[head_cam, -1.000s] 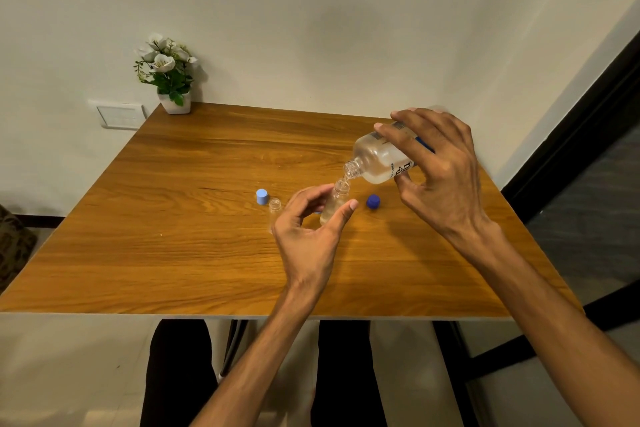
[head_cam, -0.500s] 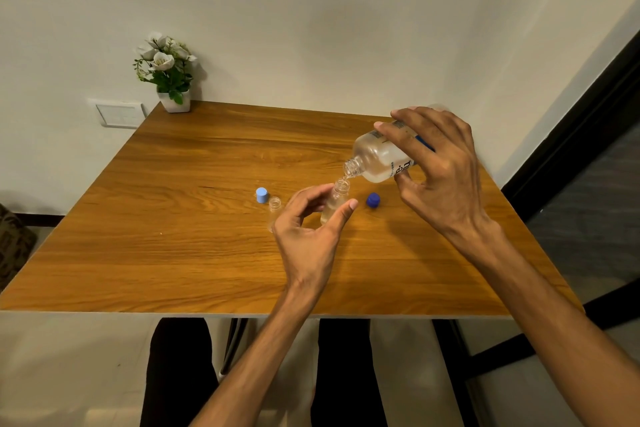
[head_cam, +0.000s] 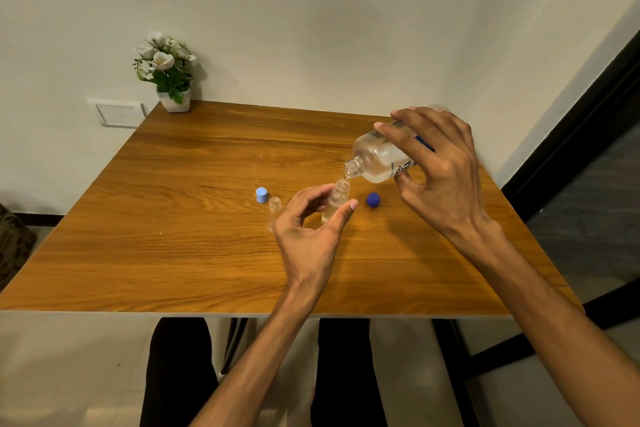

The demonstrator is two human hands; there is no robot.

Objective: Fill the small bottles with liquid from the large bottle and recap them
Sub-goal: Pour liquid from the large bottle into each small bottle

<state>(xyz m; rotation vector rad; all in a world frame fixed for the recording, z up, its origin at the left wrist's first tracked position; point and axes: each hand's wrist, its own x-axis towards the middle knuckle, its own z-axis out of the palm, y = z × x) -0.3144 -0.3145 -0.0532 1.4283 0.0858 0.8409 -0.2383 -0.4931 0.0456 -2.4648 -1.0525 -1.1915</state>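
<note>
The large bottle (head_cam: 381,158) is tipped over in your right hand (head_cam: 440,177), fingers wrapped across its top and thumb tucked beneath, open neck angled down to the left and sitting right over the mouth of the small bottle (head_cam: 335,202). A thin stream of clear liquid runs between the two necks. Your left hand (head_cam: 311,236) steadies that small bottle upright on the table, thumb on its right side and curled fingers on its left, and liquid is pooled in its lower part. A second small bottle (head_cam: 274,210) stands uncapped just left of your left hand, partly hidden behind the fingers. A light blue cap (head_cam: 261,194) sits beside it, and a dark blue cap (head_cam: 373,200) lies to the right of the bottle you hold. The large bottle's label carries dark lettering and a blue patch, too distorted to read. All of it is on a wooden table (head_cam: 173,253) pushed against a pale wall, with a potted white flower plant (head_cam: 166,71) at the far left corner and a wall switch plate (head_cam: 119,113) beside it.
</note>
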